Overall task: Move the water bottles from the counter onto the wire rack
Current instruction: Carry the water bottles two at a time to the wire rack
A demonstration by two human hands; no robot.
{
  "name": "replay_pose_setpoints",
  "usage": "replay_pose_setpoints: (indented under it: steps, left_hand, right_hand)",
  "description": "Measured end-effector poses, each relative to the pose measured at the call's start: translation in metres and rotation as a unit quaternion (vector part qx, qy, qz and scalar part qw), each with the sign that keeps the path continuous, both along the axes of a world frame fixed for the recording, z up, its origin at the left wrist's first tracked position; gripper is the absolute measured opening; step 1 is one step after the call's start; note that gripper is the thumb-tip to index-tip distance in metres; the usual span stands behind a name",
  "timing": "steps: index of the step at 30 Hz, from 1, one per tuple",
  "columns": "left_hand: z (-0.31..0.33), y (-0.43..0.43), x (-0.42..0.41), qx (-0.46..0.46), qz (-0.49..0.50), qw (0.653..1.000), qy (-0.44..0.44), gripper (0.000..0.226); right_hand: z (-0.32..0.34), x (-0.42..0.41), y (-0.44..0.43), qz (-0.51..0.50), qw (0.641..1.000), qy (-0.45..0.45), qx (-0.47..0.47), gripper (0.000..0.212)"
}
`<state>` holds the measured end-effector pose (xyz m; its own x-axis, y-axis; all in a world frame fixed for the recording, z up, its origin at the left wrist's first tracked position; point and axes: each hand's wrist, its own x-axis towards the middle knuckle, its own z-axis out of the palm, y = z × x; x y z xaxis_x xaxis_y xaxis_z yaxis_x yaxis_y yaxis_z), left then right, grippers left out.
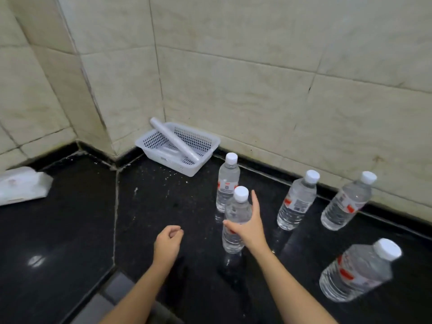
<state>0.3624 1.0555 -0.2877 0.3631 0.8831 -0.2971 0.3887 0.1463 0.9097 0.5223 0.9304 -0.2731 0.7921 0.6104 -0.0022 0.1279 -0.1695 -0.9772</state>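
Observation:
Several clear water bottles with white caps and red-and-white labels stand on the black counter (163, 206). The nearest bottle (235, 213) is in the middle, and another bottle (228, 181) stands just behind it. Two more bottles (298, 199) (348, 202) stand along the wall on the right, and a large-looking one (357, 270) is at the near right. My right hand (251, 223) is spread around the nearest bottle, thumb across its front and fingers up along its right side. My left hand (168, 242) hovers loosely curled and holds nothing. No wire rack is in view.
A white perforated plastic basket (203, 157) sits in the tiled corner with a white roll (173, 141) lying across it. A white soft pack (21, 185) lies at the far left. The counter's front edge runs diagonally at the lower left.

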Motion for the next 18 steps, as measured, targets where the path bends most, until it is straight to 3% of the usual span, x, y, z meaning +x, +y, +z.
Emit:
replay_pose_setpoints:
  steps: [3, 7, 13, 18]
  left_hand:
    - [-0.013, 0.012, 0.024, -0.039, -0.035, 0.999, -0.001, 0.009]
    - [-0.021, 0.037, 0.048, -0.055, -0.091, 0.994, -0.001, 0.014]
    - [-0.006, 0.064, 0.097, 0.05, -0.19, 0.981, 0.01, 0.077]
    - [0.007, 0.053, 0.143, 0.167, -0.282, 0.945, 0.0, 0.109]
  right_hand:
    - [-0.006, 0.003, 0.003, -0.032, 0.999, 0.005, -0.007, 0.082]
    - [-0.013, -0.004, 0.007, -0.087, 0.996, 0.002, 0.001, 0.08]
    - [-0.01, -0.017, 0.014, -0.156, 0.988, 0.003, -0.003, 0.078]
    - [-0.008, -0.034, 0.018, -0.235, 0.972, -0.009, -0.015, 0.073]
